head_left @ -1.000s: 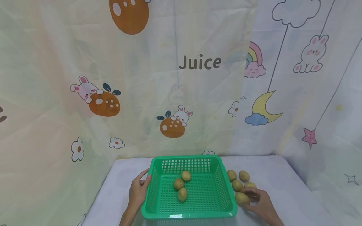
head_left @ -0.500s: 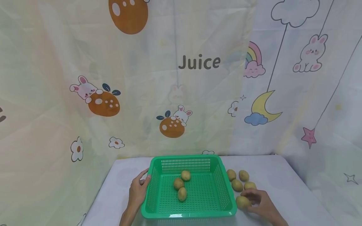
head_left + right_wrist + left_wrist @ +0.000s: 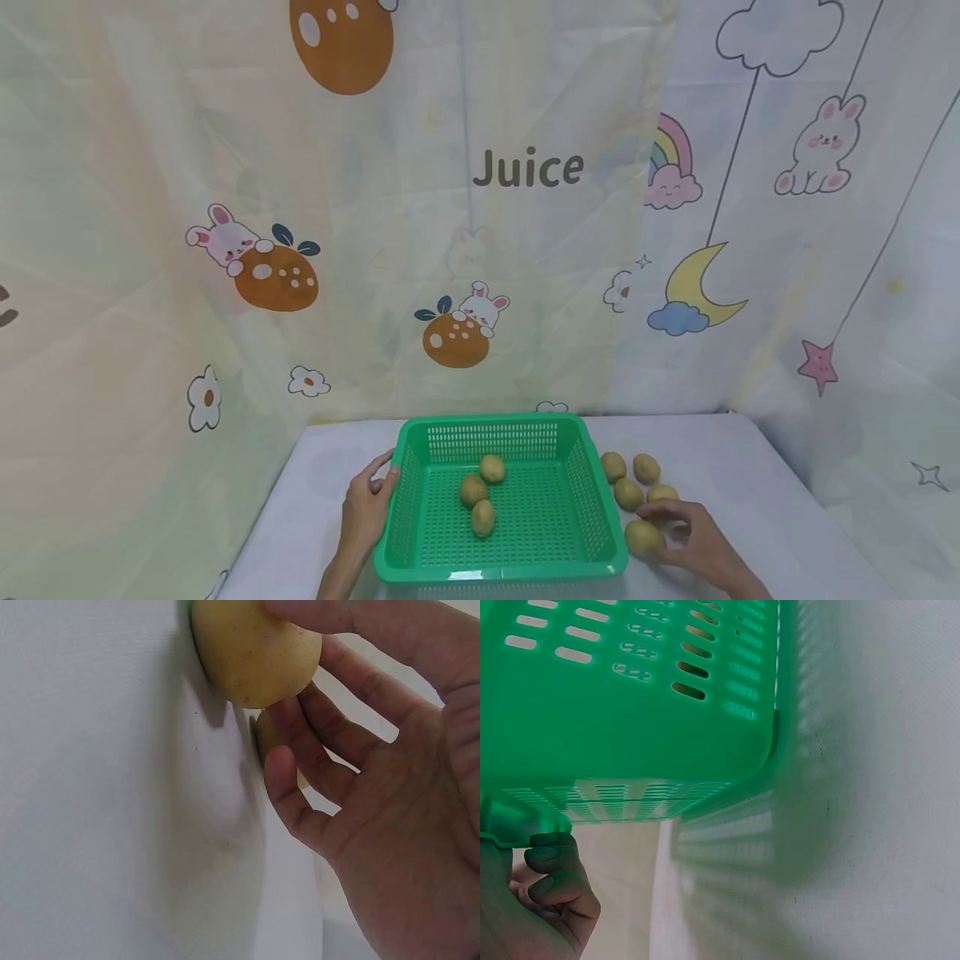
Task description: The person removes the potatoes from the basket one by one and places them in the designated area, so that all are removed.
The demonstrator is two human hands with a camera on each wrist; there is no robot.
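Note:
A green plastic basket (image 3: pixel 501 573) stands on the table with three potatoes (image 3: pixel 483 518) inside, close together. My left hand (image 3: pixel 365 508) grips its left rim; in the left wrist view, curled fingers of that hand (image 3: pixel 555 889) lie under the rim. Right of the basket, my right hand (image 3: pixel 697 542) holds a potato (image 3: pixel 643 538) between thumb and fingers. From the right wrist the thumb is seen on this potato (image 3: pixel 251 652), with fingers behind it and the little finger apart. Whether it touches the table is hard to tell.
Several more potatoes (image 3: pixel 628 494) lie grouped on the white-covered table (image 3: pixel 765 508), along the basket's right side and just beyond my right hand. A printed curtain (image 3: pixel 555 250) hangs behind the table and at both sides.
My right hand and the potato in it have shifted slightly toward the table's near side. The left hand, the basket and the other potatoes stay in place.

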